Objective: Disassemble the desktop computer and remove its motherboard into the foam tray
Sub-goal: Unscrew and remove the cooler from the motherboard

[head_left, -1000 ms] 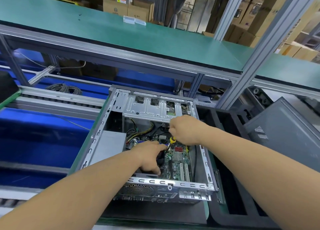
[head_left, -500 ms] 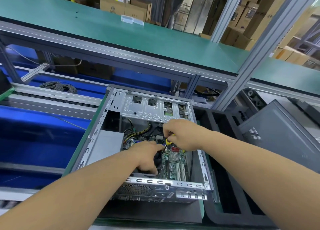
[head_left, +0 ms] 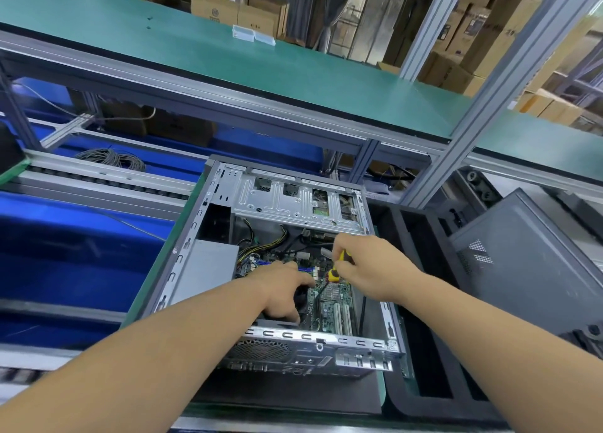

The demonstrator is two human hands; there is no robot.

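Note:
An open desktop computer case [head_left: 202,223] lies on its side in front of me, its side panel off. The green motherboard [head_left: 336,305] sits in the bottom of the case. My right hand [head_left: 368,266] is closed around a screwdriver [head_left: 337,268] with a yellow and black handle, its shaft pointing down at the board. My left hand [head_left: 284,289] rests spread over the black CPU fan beside the shaft and hides most of it. The black foam tray [head_left: 421,344] stands directly right of the case.
A grey power supply [head_left: 208,269] fills the case's left side, and a metal drive cage [head_left: 293,204] spans its far end. The removed dark side panel [head_left: 528,269] leans at the right. Blue bins [head_left: 65,263] lie to the left. A green shelf [head_left: 228,64] and slanted aluminium post [head_left: 483,93] stand overhead.
Both hands have stayed inside the case. My right hand has shifted slightly on the screwdriver, so more of the yellow handle shows. The view has tilted a little.

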